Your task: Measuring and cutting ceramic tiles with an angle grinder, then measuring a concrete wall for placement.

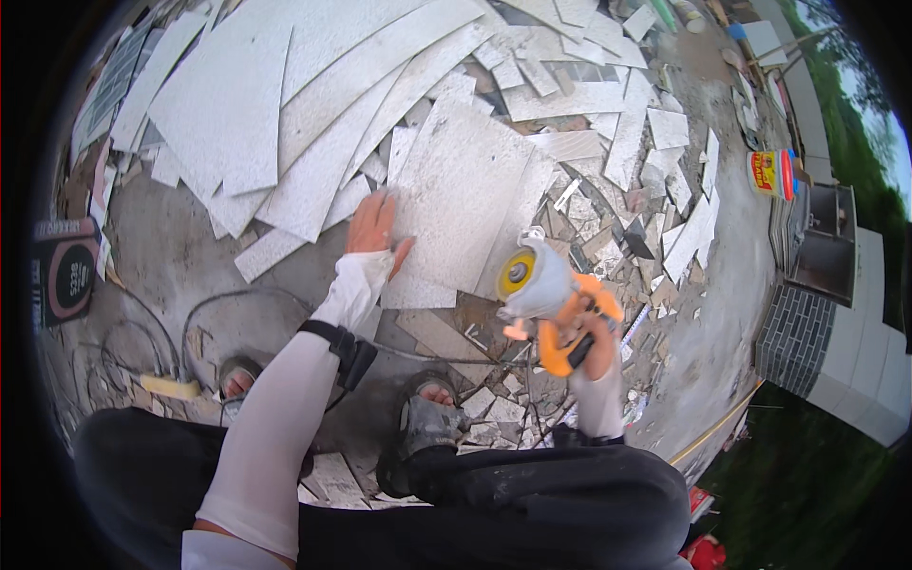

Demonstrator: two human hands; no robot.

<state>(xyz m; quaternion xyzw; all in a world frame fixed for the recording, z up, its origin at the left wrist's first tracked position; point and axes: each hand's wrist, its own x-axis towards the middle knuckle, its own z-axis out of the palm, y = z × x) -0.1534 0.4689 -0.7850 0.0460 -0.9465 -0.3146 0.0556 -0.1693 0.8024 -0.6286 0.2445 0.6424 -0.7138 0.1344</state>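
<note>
My left hand [375,228] lies flat, fingers spread, on the near left edge of a large pale speckled tile [461,195] that rests on the ground among other slabs. My right hand [594,353] grips the orange body of an angle grinder [546,294]; its grey guard and yellow disc hub sit just off the tile's near right corner. A black cable [237,299] loops over the concrete near my left sandalled foot [237,378]. My right foot [432,418] stands on tile scraps.
Long white tile strips [313,104] fan out at the upper left. Broken tile pieces [646,180] cover the ground to the right. A red and yellow bucket [774,173] stands at the far right by a low tiled wall [826,332]. A dark box [66,271] sits at left.
</note>
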